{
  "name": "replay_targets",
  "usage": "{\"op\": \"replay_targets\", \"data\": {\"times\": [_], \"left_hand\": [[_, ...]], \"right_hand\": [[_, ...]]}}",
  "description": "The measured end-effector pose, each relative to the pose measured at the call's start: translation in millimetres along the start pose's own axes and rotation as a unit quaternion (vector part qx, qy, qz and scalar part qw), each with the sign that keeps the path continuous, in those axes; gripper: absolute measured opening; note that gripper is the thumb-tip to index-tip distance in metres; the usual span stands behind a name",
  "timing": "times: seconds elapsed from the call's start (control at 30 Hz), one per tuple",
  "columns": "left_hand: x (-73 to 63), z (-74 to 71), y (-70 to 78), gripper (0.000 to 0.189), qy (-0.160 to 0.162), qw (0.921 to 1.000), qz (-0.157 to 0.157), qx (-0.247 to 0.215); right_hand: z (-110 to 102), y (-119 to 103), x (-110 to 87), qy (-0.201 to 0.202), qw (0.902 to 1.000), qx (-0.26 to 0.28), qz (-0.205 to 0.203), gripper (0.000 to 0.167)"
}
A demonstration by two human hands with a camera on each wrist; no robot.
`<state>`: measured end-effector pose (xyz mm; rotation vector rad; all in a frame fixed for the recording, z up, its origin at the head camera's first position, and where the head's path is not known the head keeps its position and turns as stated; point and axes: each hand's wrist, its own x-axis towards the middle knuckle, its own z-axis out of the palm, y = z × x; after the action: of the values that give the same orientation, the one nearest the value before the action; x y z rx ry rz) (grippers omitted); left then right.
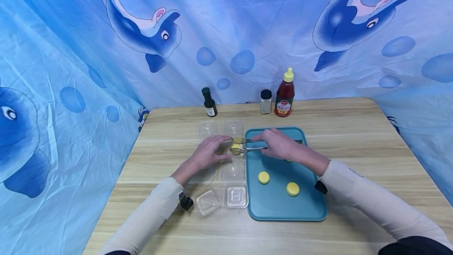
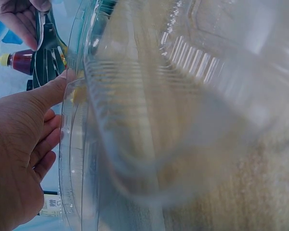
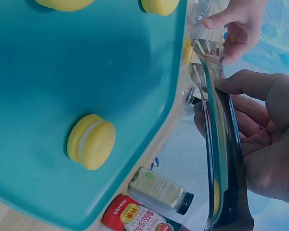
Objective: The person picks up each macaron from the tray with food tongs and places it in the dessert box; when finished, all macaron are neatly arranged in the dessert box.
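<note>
We grip the tongs (image 3: 234, 202) in our right hand (image 1: 277, 145), heads apart at a yellow macaron (image 1: 236, 146); our left hand (image 1: 210, 150), loosely spread, apparently touches a clear container (image 1: 233, 156).

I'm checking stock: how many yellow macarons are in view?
4: two macarons on the near half of the tray, a third macaron farther back on it, a fourth macaron at the tips of the tongs. Others may be hidden.

Soft light glints on the tongs (image 3: 235, 168) and shadows the tray (image 3: 106, 72); the nearest container (image 2: 192, 101) blurs
</note>
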<state>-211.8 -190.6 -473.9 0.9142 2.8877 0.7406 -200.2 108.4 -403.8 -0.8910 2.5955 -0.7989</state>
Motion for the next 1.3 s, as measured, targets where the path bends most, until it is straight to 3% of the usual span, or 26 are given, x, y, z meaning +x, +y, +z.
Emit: {"op": "replay_targets", "data": {"times": [0.53,1.03,1.3], "left_hand": [[-0.3,-1.0,0.9,0.077,0.000,1.0000,-0.005,0.005],[-1.4,-3.1,2.3,0.078,-0.006,0.9999,-0.013,-0.003],[-0.9,-2.1,1.8,0.079,-0.002,1.0000,0.000,-0.001]], "right_hand": [[5.5,0.5,2.2,0.043,0.9988,0.007,-0.022,0.042],[4.6,-8.8,2.3,0.018,0.9995,-0.028,-0.002,0.048],[5.9,-16.4,3.8,0.026,0.9987,-0.041,-0.017,0.043]]}}
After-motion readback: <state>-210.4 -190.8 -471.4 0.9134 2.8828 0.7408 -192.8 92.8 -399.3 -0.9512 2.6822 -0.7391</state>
